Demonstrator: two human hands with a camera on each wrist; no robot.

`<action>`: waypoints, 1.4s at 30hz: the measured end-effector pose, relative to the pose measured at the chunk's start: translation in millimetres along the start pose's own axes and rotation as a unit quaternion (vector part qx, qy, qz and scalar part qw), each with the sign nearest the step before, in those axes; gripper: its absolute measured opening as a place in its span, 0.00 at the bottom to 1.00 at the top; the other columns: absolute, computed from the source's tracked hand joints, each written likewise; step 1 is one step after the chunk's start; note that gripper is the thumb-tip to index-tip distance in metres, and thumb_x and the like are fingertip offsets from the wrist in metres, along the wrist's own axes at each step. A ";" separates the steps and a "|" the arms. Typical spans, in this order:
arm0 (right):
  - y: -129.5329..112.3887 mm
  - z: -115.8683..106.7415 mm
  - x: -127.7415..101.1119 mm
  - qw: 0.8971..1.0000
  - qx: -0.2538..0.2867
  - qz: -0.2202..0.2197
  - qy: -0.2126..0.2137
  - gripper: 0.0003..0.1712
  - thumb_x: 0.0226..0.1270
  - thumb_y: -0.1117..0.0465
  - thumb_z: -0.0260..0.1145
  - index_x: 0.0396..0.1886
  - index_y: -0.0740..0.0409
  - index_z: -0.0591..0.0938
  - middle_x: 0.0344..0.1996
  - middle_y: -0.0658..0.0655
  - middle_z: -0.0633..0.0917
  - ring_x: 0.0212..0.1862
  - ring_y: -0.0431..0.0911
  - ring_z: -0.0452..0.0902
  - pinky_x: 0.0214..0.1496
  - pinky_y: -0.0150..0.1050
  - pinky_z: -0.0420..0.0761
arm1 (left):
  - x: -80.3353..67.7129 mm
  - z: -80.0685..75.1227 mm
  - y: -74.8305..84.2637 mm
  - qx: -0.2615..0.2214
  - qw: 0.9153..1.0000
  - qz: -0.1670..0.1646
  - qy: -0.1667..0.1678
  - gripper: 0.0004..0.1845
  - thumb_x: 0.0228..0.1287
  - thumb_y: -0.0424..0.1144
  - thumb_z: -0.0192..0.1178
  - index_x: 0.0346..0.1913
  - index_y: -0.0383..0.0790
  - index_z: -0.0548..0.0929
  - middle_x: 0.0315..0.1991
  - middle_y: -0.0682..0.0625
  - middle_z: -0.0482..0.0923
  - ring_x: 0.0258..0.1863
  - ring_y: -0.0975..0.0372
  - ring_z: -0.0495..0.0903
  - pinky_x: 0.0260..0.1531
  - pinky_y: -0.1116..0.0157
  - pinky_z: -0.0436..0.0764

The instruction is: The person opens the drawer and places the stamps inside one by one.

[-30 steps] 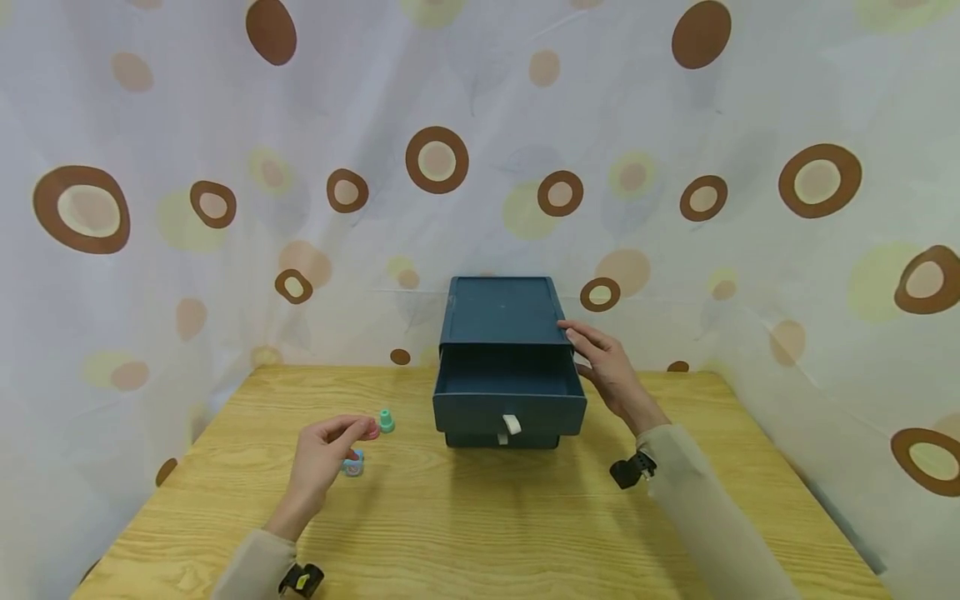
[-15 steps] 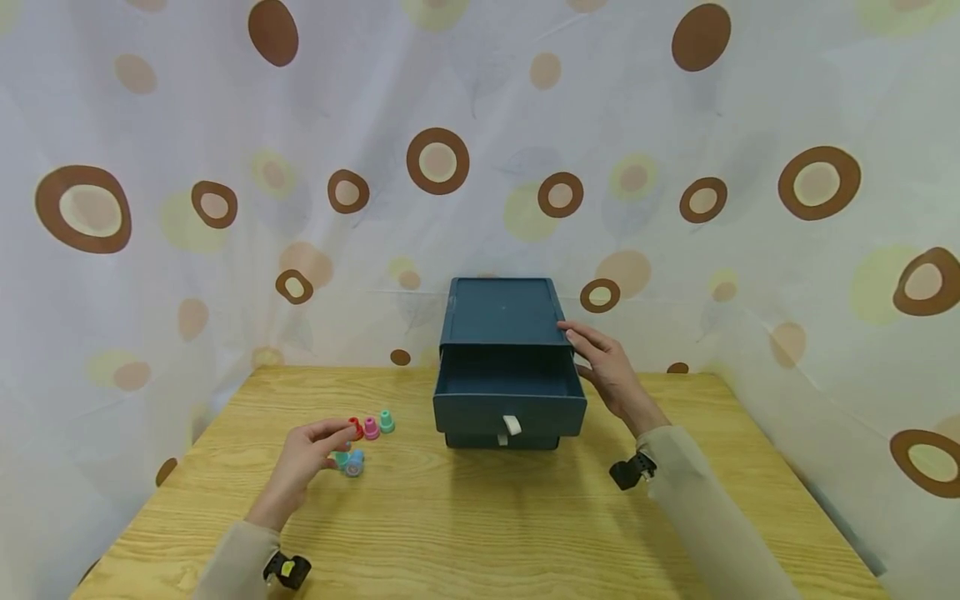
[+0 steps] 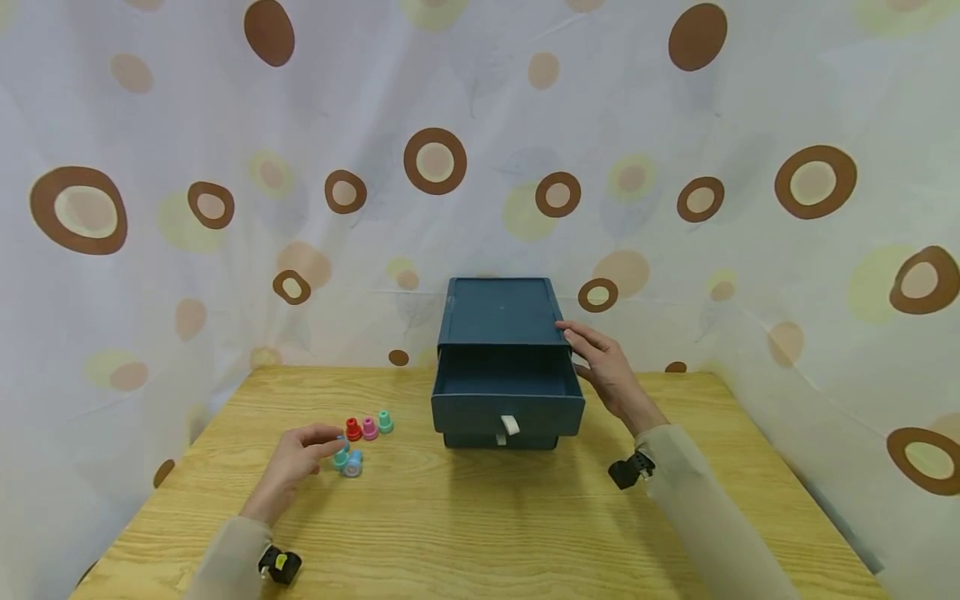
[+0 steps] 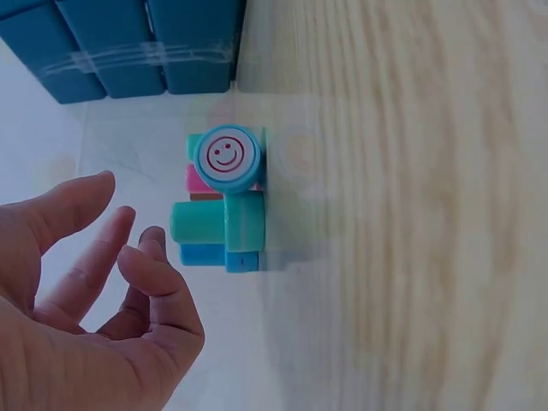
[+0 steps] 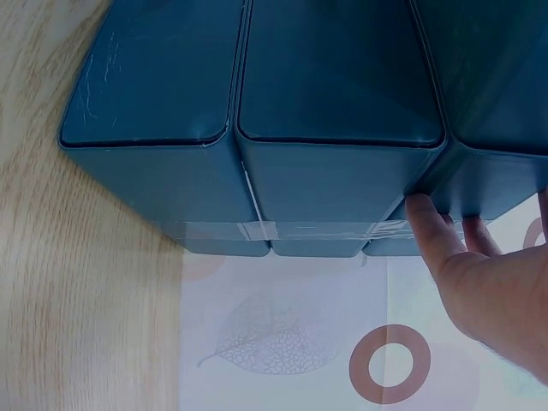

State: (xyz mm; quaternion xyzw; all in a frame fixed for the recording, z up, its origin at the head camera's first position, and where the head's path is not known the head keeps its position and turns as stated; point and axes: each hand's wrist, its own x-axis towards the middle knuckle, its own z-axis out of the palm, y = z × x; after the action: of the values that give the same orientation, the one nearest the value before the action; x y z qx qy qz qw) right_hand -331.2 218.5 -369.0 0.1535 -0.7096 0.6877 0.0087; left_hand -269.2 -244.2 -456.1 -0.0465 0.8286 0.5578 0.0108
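Observation:
My left hand (image 3: 294,462) hovers just left of a small group of toy stamps, holding nothing, its thumb and fingers apart. A red stamp (image 3: 353,430), a pink stamp (image 3: 370,429) and a mint green stamp (image 3: 385,422) stand in a row. Nearer me are a teal stamp (image 3: 341,460) and a light blue stamp (image 3: 352,465) on its side, its smiley face (image 4: 227,158) showing in the left wrist view. Another blue stamp (image 4: 205,255) is partly hidden in the head view. My right hand (image 3: 611,379) rests on the right edge of a dark blue drawer unit (image 3: 501,310).
The top drawer (image 3: 508,414) is pulled out toward me, with a white tab (image 3: 511,424) on its front. Lower drawers sit below it. The unit stands on a wooden table (image 3: 420,533) before a patterned curtain (image 3: 480,100).
My left hand has let go of the pink stamp, now standing between the red and mint green ones, and has moved left. My right hand has stayed on the drawer unit.

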 end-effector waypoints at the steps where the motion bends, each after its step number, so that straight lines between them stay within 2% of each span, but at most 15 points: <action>1: -0.1 0.1 0.0 1.000 0.000 0.000 0.001 0.33 0.76 0.45 0.55 0.72 0.60 0.67 0.76 0.60 0.58 0.78 0.58 0.47 0.74 0.64 0.52 | 0.3 -0.5 -0.7 0.000 1.000 -0.003 0.000 0.21 0.67 0.39 0.63 0.59 0.32 0.79 0.51 0.45 0.81 0.40 0.59 0.74 0.31 0.66 0.74; 6: -0.5 0.5 0.8 1.000 0.000 0.001 0.002 0.34 0.76 0.45 0.55 0.72 0.60 0.67 0.76 0.60 0.59 0.78 0.57 0.48 0.74 0.64 0.53 | 2.1 -3.0 -5.4 0.008 1.000 -0.005 -0.007 0.19 0.66 0.38 0.63 0.57 0.32 0.81 0.57 0.39 0.79 0.41 0.59 0.73 0.32 0.66 0.74; 12: -3.7 1.0 5.9 1.000 -0.003 0.004 0.001 0.32 0.76 0.45 0.55 0.72 0.58 0.68 0.76 0.59 0.59 0.78 0.57 0.48 0.74 0.63 0.53 | 4.1 -5.8 -7.1 0.025 1.000 -0.005 -0.008 0.18 0.66 0.39 0.63 0.56 0.35 0.83 0.60 0.40 0.78 0.44 0.59 0.73 0.35 0.64 0.73; 20: -6.4 0.2 7.3 1.000 0.000 0.009 0.003 0.33 0.76 0.46 0.55 0.72 0.60 0.67 0.76 0.59 0.60 0.78 0.56 0.49 0.74 0.63 0.53 | 9.7 -5.9 -5.4 0.037 0.999 -0.008 -0.023 0.17 0.65 0.37 0.64 0.54 0.34 0.84 0.59 0.41 0.78 0.45 0.58 0.75 0.36 0.63 0.74; 31: -4.6 -0.8 5.1 1.000 0.004 0.006 -0.002 0.32 0.76 0.46 0.55 0.72 0.60 0.68 0.76 0.59 0.60 0.78 0.56 0.49 0.74 0.63 0.53 | 12.2 -5.4 -7.5 0.042 0.998 -0.026 -0.045 0.17 0.63 0.34 0.65 0.53 0.32 0.83 0.59 0.37 0.75 0.41 0.57 0.72 0.30 0.65 0.75; 34: -3.9 -0.4 3.8 1.000 0.003 0.008 -0.003 0.32 0.76 0.47 0.55 0.72 0.60 0.67 0.76 0.59 0.60 0.78 0.56 0.49 0.74 0.63 0.53 | 13.9 -5.5 -11.0 0.044 0.997 -0.028 -0.051 0.17 0.61 0.32 0.66 0.53 0.32 0.83 0.54 0.38 0.78 0.39 0.58 0.71 0.29 0.65 0.75; 38: -3.5 0.8 2.8 1.000 0.004 0.008 -0.002 0.33 0.76 0.47 0.56 0.72 0.60 0.67 0.76 0.59 0.60 0.78 0.56 0.50 0.74 0.63 0.53 | 13.1 -7.0 -12.0 0.046 0.996 -0.040 -0.062 0.19 0.60 0.31 0.66 0.54 0.32 0.83 0.53 0.38 0.80 0.37 0.58 0.71 0.29 0.64 0.75; 42: -3.5 0.7 1.3 1.000 0.002 0.010 0.001 0.33 0.76 0.47 0.55 0.72 0.61 0.67 0.76 0.59 0.60 0.78 0.56 0.50 0.74 0.63 0.54 | 11.6 -8.3 -10.5 0.051 0.995 -0.046 -0.071 0.19 0.60 0.31 0.66 0.55 0.33 0.82 0.56 0.38 0.79 0.37 0.58 0.71 0.30 0.64 0.74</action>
State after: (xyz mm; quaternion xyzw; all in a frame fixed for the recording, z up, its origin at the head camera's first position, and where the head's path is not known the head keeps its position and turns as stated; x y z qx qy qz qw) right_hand -331.5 217.6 -365.4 0.1459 -0.7098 0.6891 0.0022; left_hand -279.5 -256.5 -463.5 -0.0443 0.8501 0.5156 0.0972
